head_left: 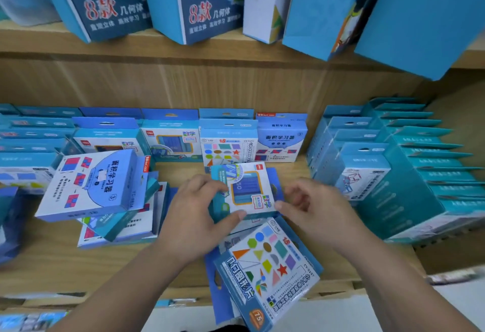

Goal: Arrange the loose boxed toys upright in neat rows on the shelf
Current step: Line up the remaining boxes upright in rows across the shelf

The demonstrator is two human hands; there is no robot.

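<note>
Hands meet on 1 maths box point(245, 190), face-up mid-shelf point(181, 171), just in front of the upright back row point(228, 142). Left hand point(196, 213): fingers curled over the box's left edge, thumb on its near edge, gripping. Right hand point(315, 208): thumb tip against the right edge, fingers half-curled at that side, pinching. Shapes box point(267, 266) flat at front lip; area box point(91, 184) tilted on left pile.

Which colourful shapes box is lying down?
The shapes box at the front of the shelf lies flat; its twin stands upright in the back row.
</note>
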